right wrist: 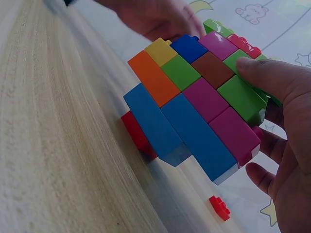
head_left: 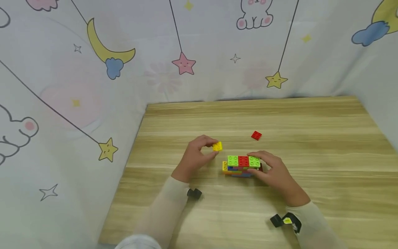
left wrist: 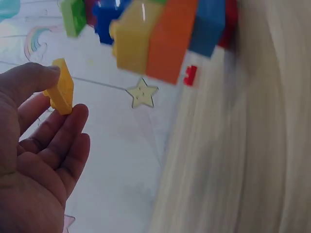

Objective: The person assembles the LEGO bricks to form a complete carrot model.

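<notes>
Between thumb and fingertips, my left hand (head_left: 196, 155) pinches a small yellow brick (head_left: 217, 146), held just left of a built block of bricks. That multicoloured brick structure (right wrist: 189, 107) has layers of blue, magenta, orange, green and brown, with green and red bricks on top in the head view. My right hand (head_left: 275, 172) grips its right end, thumb on the near side and fingers behind. In the left wrist view the yellow brick (left wrist: 61, 87) is apart from the structure (left wrist: 160, 34). The structure's far side is hidden.
A loose red brick (head_left: 256, 135) lies on the wooden table (head_left: 174, 121) behind the structure. A white cloth with printed stars and moons (head_left: 214, 45) hangs along the table's back and left edges. Both wrists carry small black cameras.
</notes>
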Available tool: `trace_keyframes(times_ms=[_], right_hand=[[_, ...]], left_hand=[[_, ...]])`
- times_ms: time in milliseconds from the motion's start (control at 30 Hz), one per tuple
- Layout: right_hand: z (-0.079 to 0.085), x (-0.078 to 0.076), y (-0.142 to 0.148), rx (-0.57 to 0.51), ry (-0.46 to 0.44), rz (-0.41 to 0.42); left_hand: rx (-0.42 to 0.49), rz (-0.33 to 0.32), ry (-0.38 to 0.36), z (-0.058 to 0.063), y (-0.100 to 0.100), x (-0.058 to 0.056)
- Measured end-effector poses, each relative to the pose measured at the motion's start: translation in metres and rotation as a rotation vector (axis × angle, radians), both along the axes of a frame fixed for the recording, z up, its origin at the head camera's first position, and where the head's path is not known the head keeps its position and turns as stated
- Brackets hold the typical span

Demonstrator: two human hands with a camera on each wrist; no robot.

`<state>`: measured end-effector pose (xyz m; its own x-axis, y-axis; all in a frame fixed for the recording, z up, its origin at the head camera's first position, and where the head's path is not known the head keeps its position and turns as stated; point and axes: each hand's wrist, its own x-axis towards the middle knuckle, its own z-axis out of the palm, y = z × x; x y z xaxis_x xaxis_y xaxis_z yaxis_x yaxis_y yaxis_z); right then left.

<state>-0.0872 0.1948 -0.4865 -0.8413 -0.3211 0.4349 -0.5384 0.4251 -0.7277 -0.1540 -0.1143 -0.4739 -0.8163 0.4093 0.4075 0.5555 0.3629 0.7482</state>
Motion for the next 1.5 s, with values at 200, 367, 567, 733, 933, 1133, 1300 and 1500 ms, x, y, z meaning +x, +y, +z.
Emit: trace_keyframes(times_ms=[200,367,567,733,933,1133,1300,1500], right_hand=[[0.001,0.0,0.0,-0.008,-0.002,0.001],[0.002,0.001,-0.001,-0.008,-0.002,-0.002],[0.002,0.0,-0.002,-0.013,0.014,0.009],[0.002,-0.001,-0.001,-0.008,0.03,0.014],[-0.001,-0.001,0.0,-0.008,0.034,0.013],[0.003,0.0,-0.001,-0.012,0.021,0.012],[0.002,0.001,0.0,-0.015,0.025,0.013],[0.001,0.0,0.0,-0.018,0.027,0.019]], left_hand=[[0.059,-0.193,0.071,0.015,0.014,0.028],[0.036,-0.199,0.093,0.019,0.017,0.034],[-0.035,-0.223,0.156,0.025,0.019,0.038],[-0.087,-0.224,0.166,0.029,0.02,0.04],[-0.126,-0.212,0.123,0.032,0.02,0.041],[-0.138,-0.22,0.109,0.036,0.021,0.041],[-0.146,-0.225,0.148,0.035,0.022,0.04],[-0.21,-0.206,0.248,0.029,0.027,0.04]])
